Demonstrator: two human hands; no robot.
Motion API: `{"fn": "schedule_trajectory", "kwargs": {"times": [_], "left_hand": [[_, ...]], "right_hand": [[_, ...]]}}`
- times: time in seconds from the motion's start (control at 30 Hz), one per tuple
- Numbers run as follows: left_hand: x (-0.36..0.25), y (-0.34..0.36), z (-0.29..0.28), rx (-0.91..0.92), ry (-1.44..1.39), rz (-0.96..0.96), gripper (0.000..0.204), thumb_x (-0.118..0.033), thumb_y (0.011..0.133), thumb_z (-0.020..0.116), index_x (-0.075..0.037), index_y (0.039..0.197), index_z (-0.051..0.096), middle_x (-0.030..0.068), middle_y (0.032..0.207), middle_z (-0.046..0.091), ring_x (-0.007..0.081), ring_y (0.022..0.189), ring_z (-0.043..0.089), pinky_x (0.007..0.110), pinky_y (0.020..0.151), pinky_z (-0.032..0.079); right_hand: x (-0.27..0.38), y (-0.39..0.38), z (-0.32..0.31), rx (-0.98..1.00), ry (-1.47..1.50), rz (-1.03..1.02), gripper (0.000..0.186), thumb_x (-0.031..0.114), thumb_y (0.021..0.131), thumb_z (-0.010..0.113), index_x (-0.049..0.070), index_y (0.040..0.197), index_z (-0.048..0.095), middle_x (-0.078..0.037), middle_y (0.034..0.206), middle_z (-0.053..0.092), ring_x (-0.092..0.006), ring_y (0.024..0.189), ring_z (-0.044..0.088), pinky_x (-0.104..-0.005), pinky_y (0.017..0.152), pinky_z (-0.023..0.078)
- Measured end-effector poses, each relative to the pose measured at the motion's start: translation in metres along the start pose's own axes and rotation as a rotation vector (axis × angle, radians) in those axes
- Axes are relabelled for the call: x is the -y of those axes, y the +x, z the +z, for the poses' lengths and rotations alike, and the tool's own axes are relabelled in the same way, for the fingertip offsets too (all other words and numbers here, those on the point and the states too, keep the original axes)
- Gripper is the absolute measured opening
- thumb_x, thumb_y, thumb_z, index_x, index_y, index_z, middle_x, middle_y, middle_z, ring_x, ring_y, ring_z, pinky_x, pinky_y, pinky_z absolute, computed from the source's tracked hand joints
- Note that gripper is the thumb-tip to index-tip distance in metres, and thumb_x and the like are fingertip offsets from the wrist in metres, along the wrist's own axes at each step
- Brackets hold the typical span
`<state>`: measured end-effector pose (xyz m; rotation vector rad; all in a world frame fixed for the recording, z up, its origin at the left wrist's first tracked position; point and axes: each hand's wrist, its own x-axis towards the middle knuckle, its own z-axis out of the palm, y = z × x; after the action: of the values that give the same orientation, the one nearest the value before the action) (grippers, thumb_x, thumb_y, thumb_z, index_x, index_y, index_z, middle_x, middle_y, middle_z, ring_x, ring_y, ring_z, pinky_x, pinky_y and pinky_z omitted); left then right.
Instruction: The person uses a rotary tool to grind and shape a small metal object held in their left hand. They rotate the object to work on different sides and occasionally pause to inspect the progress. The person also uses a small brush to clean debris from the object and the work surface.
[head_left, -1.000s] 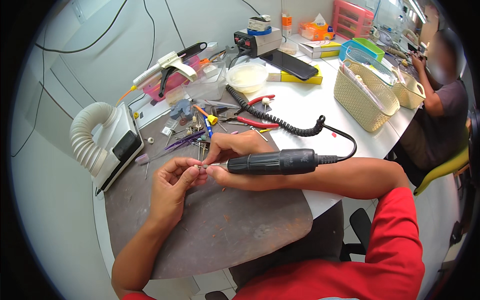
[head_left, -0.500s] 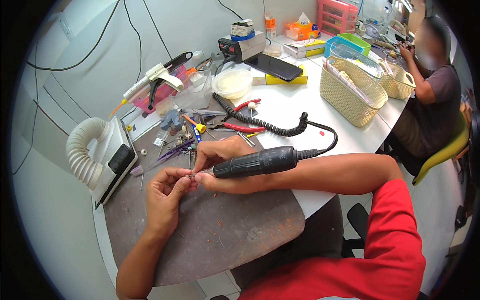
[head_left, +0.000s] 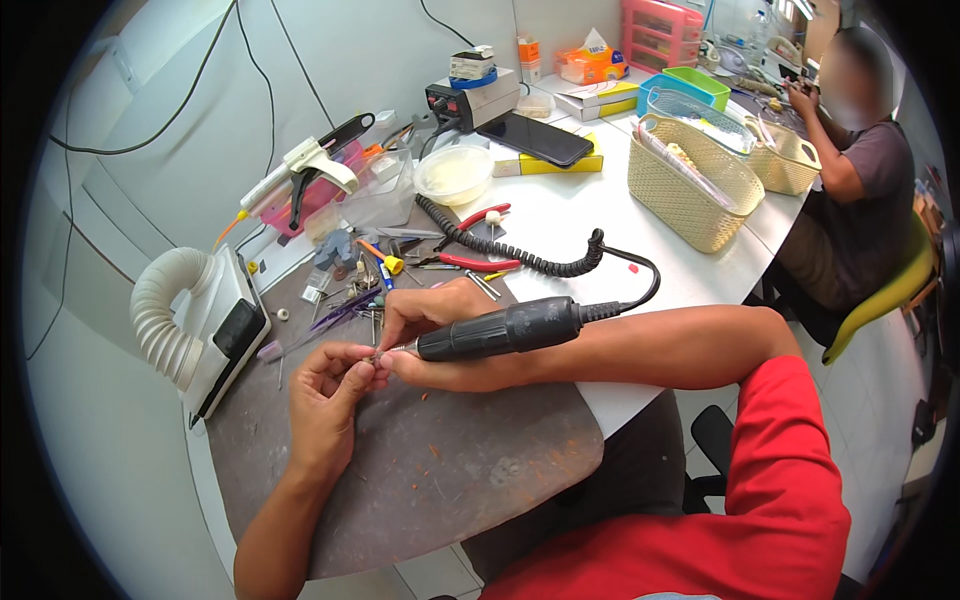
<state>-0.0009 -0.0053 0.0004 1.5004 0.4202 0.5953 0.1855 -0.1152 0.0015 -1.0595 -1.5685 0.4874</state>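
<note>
My left hand (head_left: 327, 405) is closed in a pinch on a tiny piece (head_left: 369, 360), too small to make out. My right hand (head_left: 450, 372) grips a black rotary handpiece (head_left: 500, 325), its fingertips meeting the left ones at the metal tip. A black coiled cord (head_left: 550, 262) runs beside it. Both hands are over a worn grey mat (head_left: 420, 510). Just beyond them lie loose bits, purple tweezers (head_left: 330, 320), red-handled pliers (head_left: 475, 262) and a yellow cap (head_left: 393, 263).
At left stands a white hosed machine (head_left: 225, 350). Behind are a glue gun (head_left: 310, 170), round tub (head_left: 450, 175), phone (head_left: 535, 138), control box (head_left: 455, 105) and woven baskets (head_left: 690, 200). At right, a co-worker (head_left: 850, 200) sits at the same white table (head_left: 590, 220).
The whole view has shifted, scenery moving left and up in the picture. My hands keep their pinched grip, with the handpiece tilted a little more upward at its cord end.
</note>
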Motion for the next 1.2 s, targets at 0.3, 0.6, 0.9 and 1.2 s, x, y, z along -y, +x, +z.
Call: {"fn": "schedule_trajectory", "kwargs": {"times": [0.3, 0.6, 0.9, 1.2], "left_hand": [[0.001, 0.0, 0.0, -0.047, -0.063, -0.009, 0.014, -0.006, 0.089, 0.066, -0.001, 0.102, 0.061, 0.0069, 0.094, 0.066, 0.0129, 0.084, 0.063, 0.026, 0.079, 0.052], [0.004, 0.0, -0.003, -0.027, -0.029, -0.013, 0.017, -0.003, 0.087, 0.067, -0.001, 0.103, 0.061, 0.0059, 0.098, 0.064, 0.012, 0.089, 0.06, 0.027, 0.08, 0.049], [0.004, 0.001, -0.001, -0.045, -0.063, -0.01, 0.016, -0.005, 0.088, 0.067, -0.001, 0.102, 0.061, 0.0056, 0.097, 0.065, 0.0117, 0.086, 0.061, 0.025, 0.079, 0.049], [-0.002, -0.001, 0.003, -0.045, -0.03, -0.013, 0.019, -0.007, 0.089, 0.066, 0.0, 0.106, 0.06, 0.0069, 0.097, 0.066, 0.0126, 0.086, 0.064, 0.025, 0.077, 0.052]], "right_hand": [[0.001, 0.0, -0.002, -0.037, -0.033, -0.047, 0.017, 0.014, 0.081, 0.065, -0.001, 0.086, 0.058, -0.01, 0.075, 0.066, -0.0154, 0.067, 0.065, -0.0291, 0.061, 0.051], [-0.002, -0.004, 0.006, -0.016, 0.022, -0.177, 0.013, 0.007, 0.078, 0.065, -0.001, 0.083, 0.057, -0.013, 0.078, 0.067, -0.0206, 0.074, 0.069, -0.0299, 0.069, 0.055], [-0.004, -0.005, 0.005, -0.003, 0.038, -0.181, 0.012, 0.006, 0.079, 0.065, -0.001, 0.08, 0.055, -0.013, 0.08, 0.067, -0.0216, 0.084, 0.071, -0.0305, 0.075, 0.057], [0.002, -0.002, 0.003, -0.084, -0.11, -0.129, 0.015, 0.012, 0.077, 0.066, 0.001, 0.085, 0.059, -0.011, 0.076, 0.066, -0.02, 0.072, 0.068, -0.0299, 0.065, 0.052]]}}
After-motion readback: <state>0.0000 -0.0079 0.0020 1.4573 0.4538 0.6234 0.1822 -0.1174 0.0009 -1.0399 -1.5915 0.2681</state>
